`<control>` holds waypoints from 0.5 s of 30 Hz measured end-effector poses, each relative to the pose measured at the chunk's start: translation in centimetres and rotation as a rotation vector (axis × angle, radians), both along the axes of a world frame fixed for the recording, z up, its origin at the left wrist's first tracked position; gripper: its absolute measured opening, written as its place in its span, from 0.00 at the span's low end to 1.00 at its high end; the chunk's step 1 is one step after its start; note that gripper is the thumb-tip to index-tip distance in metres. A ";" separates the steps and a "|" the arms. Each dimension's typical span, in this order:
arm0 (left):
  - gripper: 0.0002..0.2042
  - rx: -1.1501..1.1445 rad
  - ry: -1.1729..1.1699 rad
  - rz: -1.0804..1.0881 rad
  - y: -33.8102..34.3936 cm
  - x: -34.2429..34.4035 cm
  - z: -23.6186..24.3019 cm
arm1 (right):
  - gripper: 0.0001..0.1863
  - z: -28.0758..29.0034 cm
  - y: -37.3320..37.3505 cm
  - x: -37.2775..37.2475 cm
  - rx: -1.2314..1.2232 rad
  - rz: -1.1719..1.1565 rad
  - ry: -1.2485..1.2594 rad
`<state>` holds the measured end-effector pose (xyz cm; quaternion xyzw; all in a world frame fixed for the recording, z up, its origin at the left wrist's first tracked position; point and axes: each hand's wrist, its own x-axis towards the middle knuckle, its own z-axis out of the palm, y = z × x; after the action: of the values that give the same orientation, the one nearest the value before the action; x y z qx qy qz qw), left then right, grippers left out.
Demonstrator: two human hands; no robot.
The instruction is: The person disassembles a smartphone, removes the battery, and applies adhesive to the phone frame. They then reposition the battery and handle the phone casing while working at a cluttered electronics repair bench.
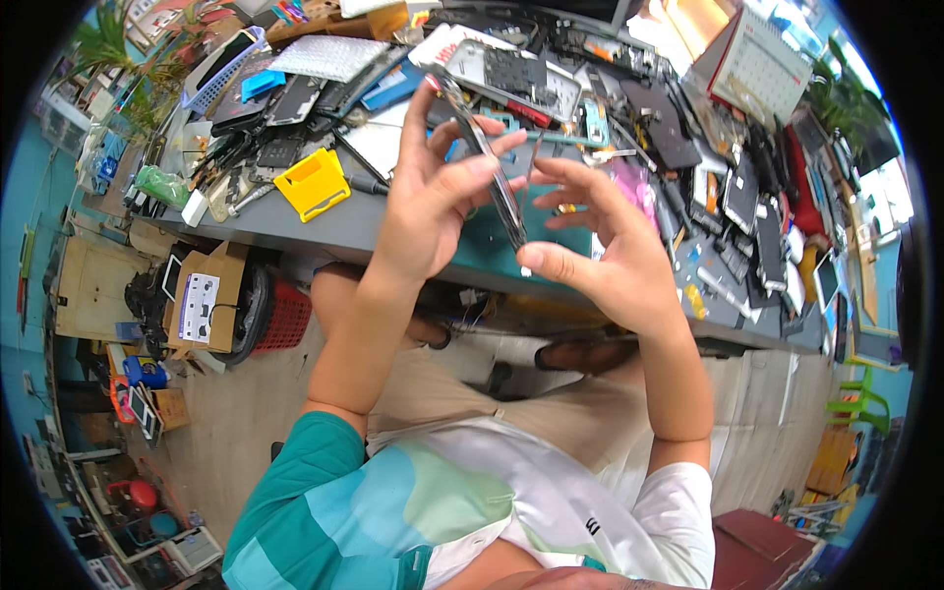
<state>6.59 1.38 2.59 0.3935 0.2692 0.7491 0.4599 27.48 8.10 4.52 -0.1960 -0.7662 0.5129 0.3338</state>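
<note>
The left hand (pixel 423 202) holds a thin, dark, flat device (pixel 478 136) edge-on above the near middle of the bench (pixel 364 231). Its grip is closed, with the thumb against the left side of the device and the fingers around its far side. The device is tilted, its far end to the left and its near end to the right.

The right hand (pixel 629 261) is just right of the device. Its grip is partly open, fingers bent and spread apart, the thumb tip beside the device's near end; whether it touches cannot be told. A thin dark strip shows by its index fingertip, but whether the grip has hold of it is unclear.

Below the hands lies a green mat (pixel 477 241). On the left of the bench sit a yellow holder (pixel 313 185) near the edge, a bubble-wrap packet (pixel 329 59) farther off and a blue basket (pixel 224 74) at the far left. A light tray (pixel 562 96) with dark parts lies beyond the hands. To the right are a pink bag (pixel 631 185), a dark phone (pixel 769 241) and, farther off, a desk calendar (pixel 767 74).

On the floor at left, a cardboard box (pixel 221 264) stands beside a red basket (pixel 285 317).
</note>
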 end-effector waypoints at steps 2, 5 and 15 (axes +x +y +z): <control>0.47 0.059 0.154 0.076 0.4 0.3 -0.1 | 0.51 0.5 0.4 0.0 -0.130 0.058 -0.017; 0.51 0.146 0.340 0.134 0.7 1.1 0.4 | 0.57 0.6 1.7 0.0 -0.255 0.139 0.028; 0.56 0.126 0.440 0.165 -0.8 2.1 0.3 | 0.68 -0.5 3.9 0.3 -0.275 0.266 0.048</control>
<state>8.65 0.63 2.94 0.5520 0.3468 0.6955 0.3021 27.76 12.00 4.02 -0.1245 -0.6999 0.6570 0.2512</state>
